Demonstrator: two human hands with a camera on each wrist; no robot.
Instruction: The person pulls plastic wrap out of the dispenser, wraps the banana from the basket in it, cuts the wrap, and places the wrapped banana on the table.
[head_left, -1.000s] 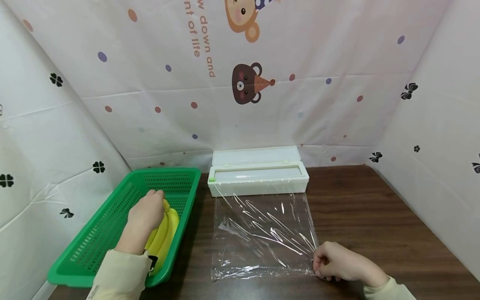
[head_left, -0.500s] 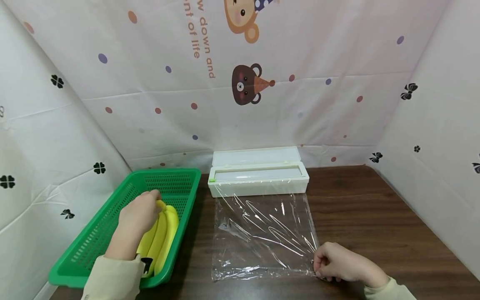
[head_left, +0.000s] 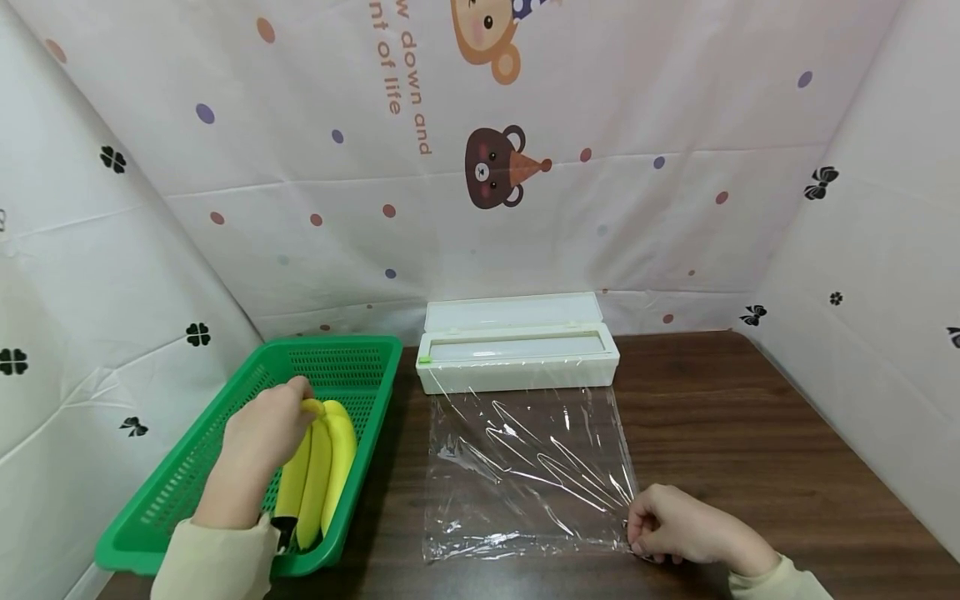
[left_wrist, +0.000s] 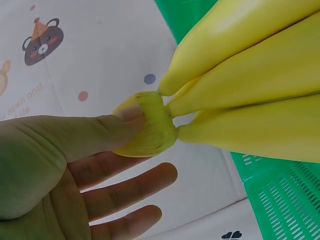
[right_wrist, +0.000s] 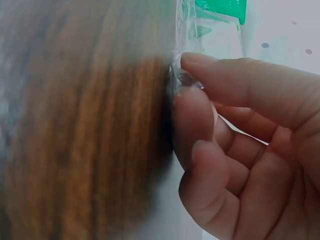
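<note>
In the head view, my left hand [head_left: 264,427] is over the green basket [head_left: 336,355] at the left. It pinches the crown of a bunch of yellow bananas [head_left: 318,471] between thumb and index finger. The left wrist view shows the crown [left_wrist: 159,125] under the thumb, with the other fingers extended apart from it. My right hand [head_left: 686,525] pinches the near right corner of a clear sheet of plastic wrap [head_left: 525,475] lying on the table. In the right wrist view, a crumpled bit of film [right_wrist: 187,78] shows between thumb and index finger.
A white plastic wrap dispenser [head_left: 517,377], its lid raised, stands at the back of the brown wooden table [head_left: 697,417]; the film runs forward from it. Printed cloth walls [head_left: 600,233] enclose the back and sides.
My left hand has shifted left with the banana crown, and the bunch has swung to a straighter angle in the basket. My right hand and the film stay about where they were.
</note>
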